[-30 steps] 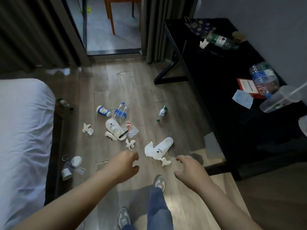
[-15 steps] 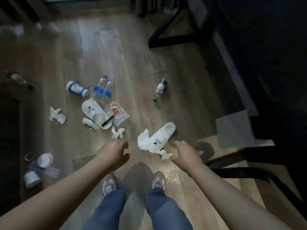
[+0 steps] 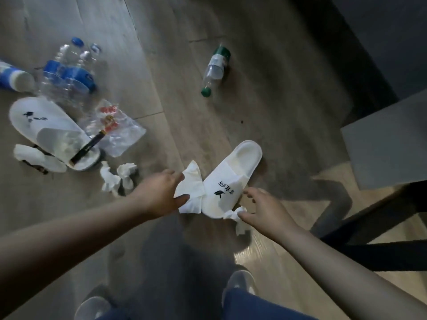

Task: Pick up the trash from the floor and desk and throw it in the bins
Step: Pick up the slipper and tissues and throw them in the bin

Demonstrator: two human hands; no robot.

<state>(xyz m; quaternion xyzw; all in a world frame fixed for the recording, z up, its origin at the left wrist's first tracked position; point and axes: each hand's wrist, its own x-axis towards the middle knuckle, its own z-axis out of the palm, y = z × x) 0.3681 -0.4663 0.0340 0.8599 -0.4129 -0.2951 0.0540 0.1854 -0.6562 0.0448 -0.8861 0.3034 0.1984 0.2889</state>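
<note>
A wooden floor [image 3: 231, 88] is strewn with litter. Near centre lies a flat white tissue [image 3: 190, 192], long axis near to far, against a white slipper [image 3: 233, 172] whose heel points far right. The left hand [image 3: 159, 195], reaching from the left, pinches the tissue's edge between thumb and fingers. The right hand [image 3: 263, 209], fingers spread, touches a crumpled wad [image 3: 233, 215] with its thumb.

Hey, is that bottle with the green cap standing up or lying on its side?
On its side. The green-capped bottle lies flat on the wood floor, cap on.
</note>
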